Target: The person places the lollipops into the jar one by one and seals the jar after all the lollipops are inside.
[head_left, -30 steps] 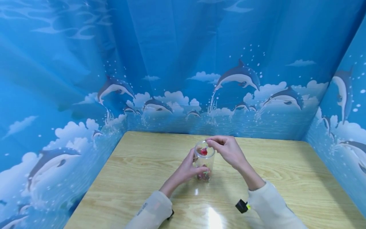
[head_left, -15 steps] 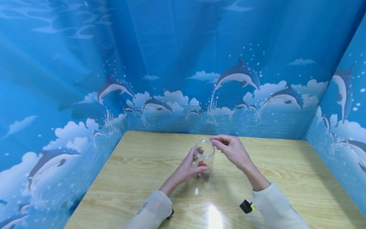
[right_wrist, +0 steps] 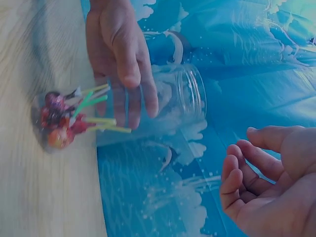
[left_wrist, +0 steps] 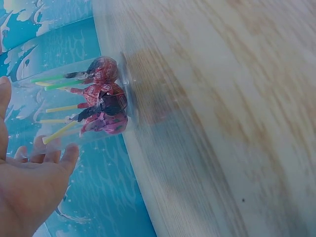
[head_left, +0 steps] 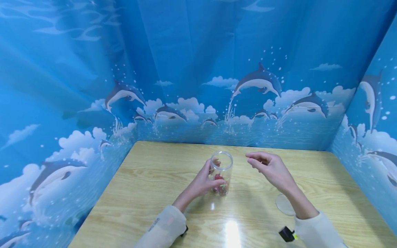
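Observation:
A clear plastic jar [head_left: 227, 172] stands upright and uncovered on the table, and my left hand [head_left: 200, 184] holds it round the side, thumb in front and fingers behind. Several wrapped lollipops [right_wrist: 61, 118] lie at its bottom, heads down, with yellow, green and pale sticks [left_wrist: 61, 108] pointing up. Red and dark wrappers show best in the left wrist view. To the right of the jar's rim, my right hand [head_left: 273, 170] hovers apart from it, fingers loosely bent and holding nothing, as the right wrist view shows.
A round clear lid [head_left: 283, 205] lies on the wooden table [head_left: 155, 179] beneath the right forearm, partly covered by it. Blue dolphin-print curtains [head_left: 192, 69] enclose the table at the back and sides. A small black device [head_left: 286, 234] is at the right sleeve.
A red lollipop held by the right hand at the jar's mouth was let go and dropped inside. The right hand has drawn away to the right, exposing the lid. The left hand stays put.

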